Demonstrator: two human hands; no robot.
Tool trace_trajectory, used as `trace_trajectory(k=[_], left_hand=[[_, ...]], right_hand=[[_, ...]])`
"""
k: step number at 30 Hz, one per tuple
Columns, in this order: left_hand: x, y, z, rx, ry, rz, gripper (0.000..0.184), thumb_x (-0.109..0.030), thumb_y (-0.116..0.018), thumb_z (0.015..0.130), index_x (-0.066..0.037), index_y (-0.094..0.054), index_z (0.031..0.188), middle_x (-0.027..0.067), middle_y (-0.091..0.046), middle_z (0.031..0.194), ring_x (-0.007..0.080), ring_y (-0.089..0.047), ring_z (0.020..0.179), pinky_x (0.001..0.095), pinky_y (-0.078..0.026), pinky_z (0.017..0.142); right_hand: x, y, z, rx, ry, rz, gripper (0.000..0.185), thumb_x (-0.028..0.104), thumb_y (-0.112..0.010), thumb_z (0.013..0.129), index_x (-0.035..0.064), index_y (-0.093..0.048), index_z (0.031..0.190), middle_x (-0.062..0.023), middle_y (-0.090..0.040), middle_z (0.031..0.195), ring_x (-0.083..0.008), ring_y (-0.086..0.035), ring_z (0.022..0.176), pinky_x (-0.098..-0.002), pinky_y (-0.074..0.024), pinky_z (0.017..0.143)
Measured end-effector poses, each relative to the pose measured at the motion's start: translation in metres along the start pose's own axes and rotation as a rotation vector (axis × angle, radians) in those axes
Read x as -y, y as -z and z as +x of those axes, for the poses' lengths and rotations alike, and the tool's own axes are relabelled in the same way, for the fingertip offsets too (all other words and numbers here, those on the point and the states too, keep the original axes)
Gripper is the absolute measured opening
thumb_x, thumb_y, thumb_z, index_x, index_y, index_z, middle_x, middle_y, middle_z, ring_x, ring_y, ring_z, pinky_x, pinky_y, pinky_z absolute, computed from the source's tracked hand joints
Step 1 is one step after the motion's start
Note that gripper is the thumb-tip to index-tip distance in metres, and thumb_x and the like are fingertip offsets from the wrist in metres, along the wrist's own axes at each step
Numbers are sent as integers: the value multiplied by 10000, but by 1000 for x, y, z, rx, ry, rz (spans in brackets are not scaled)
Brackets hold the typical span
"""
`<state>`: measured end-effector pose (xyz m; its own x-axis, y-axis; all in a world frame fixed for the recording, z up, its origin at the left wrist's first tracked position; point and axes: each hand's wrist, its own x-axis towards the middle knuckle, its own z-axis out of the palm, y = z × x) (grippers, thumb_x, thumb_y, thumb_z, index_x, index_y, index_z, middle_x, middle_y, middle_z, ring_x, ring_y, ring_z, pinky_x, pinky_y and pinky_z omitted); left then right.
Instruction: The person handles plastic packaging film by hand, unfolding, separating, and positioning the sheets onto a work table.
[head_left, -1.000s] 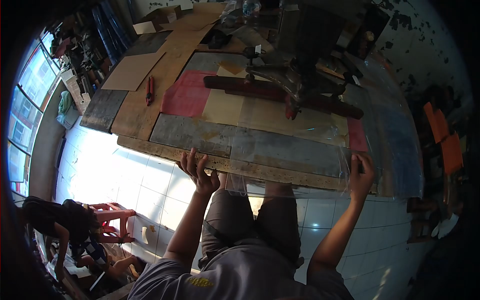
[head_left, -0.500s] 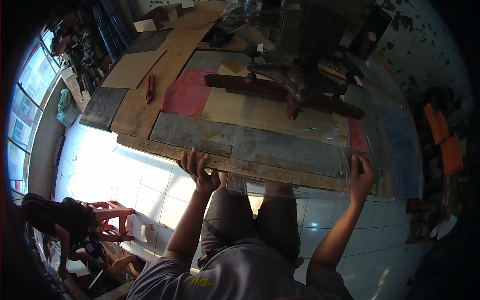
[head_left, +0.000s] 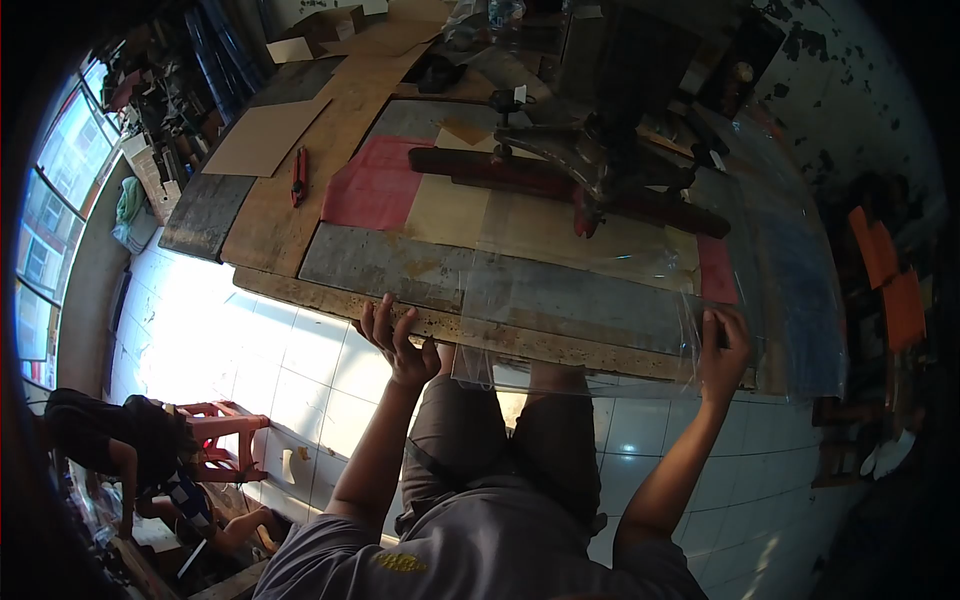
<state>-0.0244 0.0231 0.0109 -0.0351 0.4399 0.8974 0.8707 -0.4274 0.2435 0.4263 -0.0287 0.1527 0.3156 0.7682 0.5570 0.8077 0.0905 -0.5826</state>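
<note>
A clear plastic sheet [head_left: 590,300] lies over the near part of the worktable, its front hanging past the wooden edge [head_left: 520,338]. My right hand [head_left: 724,350] pinches the sheet at its right side, close to the table's front edge. At the left, my left hand [head_left: 398,342] rests against the wooden edge with its fingers apart, holding nothing. Beyond the sheet, a heavy machine with a long dark red bar [head_left: 570,190] stands over the table. Under the bar are a pale yellow panel [head_left: 450,215] and a red panel [head_left: 370,185].
A red cutter knife [head_left: 299,177] lies beside a cardboard sheet [head_left: 266,138] on the left of the table. More clear plastic [head_left: 800,300] drapes over the right end. A pink stool [head_left: 225,440] and a bending person [head_left: 125,450] are at lower left.
Both my hands and the plastic sheet stay in place. The person at lower left has shifted slightly.
</note>
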Motion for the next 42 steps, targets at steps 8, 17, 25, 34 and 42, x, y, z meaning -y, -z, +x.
trace_trajectory(k=[8, 17, 25, 34, 42], left_hand=[[1, -1, -1, -4, -1, 7, 439, -438, -395, 1043, -134, -489, 1345, 216, -424, 1538, 470, -267, 1502, 671, -114, 1211], [-1, 0, 1, -6, -1, 16, 439, -440, -400, 1041, -126, -495, 1333, 220, -430, 1526, 468, -279, 1491, 669, -143, 1201], [1, -1, -2, -25, 13, -24, 444, -434, -466, 1009, -148, -532, 1343, 206, -435, 1530, 478, -295, 1463, 667, -181, 1185], [2, -1, -3, -20, 17, -21, 441, -426, -467, 1002, -156, -535, 1343, 197, -435, 1529, 480, -292, 1463, 668, -181, 1186], [2, -1, -3, -25, 13, -33, 444, -408, -486, 984, -156, -537, 1346, 195, -434, 1528, 478, -290, 1464, 662, -180, 1188]], right_hand=[[4, -2, -2, -72, 119, -50, 117, 86, -712, 961, -29, -717, 980, -123, -687, 970, -283, -659, 902, -379, -505, 842], [3, 0, -4, -91, 173, -143, 107, 93, -721, 947, -13, -709, 934, -117, -691, 961, -301, -642, 904, -397, -480, 853], [1, -1, -4, -91, 155, -128, 107, 98, -717, 950, -7, -707, 932, -100, -694, 956, -288, -638, 901, -396, -474, 850], [2, -1, -4, -89, 167, -152, 128, 109, -687, 978, -8, -720, 940, -108, -690, 939, -283, -646, 892, -384, -483, 839], [1, -1, -4, -81, 166, -122, 112, 94, -703, 960, -12, -703, 927, -112, -695, 946, -294, -641, 888, -396, -478, 832]])
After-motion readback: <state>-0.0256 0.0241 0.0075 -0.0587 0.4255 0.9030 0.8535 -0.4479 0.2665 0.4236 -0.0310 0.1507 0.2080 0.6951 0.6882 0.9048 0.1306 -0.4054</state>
